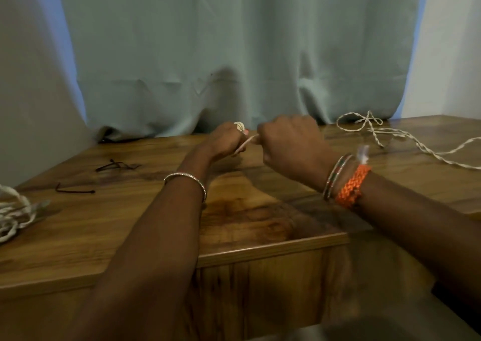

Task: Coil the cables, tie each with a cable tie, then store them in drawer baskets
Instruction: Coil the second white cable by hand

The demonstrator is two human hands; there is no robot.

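Note:
Both my hands are raised over the middle of the wooden table (104, 226). My left hand (225, 141) grips a small coil of white twisted cable (240, 125), which peeks out above its fingers. My right hand (291, 145) is curled round a short stretch of the same cable (246, 144) that runs between the two hands. More loose white twisted cable (406, 135) lies on the table to the right. A bundle of white cable (15, 213) sits at the left edge. Dark cable ties (117, 165) and another tie (75, 190) lie on the left of the table.
A pale blue-green curtain (234, 54) hangs behind the table's far edge. The table's front edge (260, 252) drops off below my forearms, with a grey floor area at the lower right.

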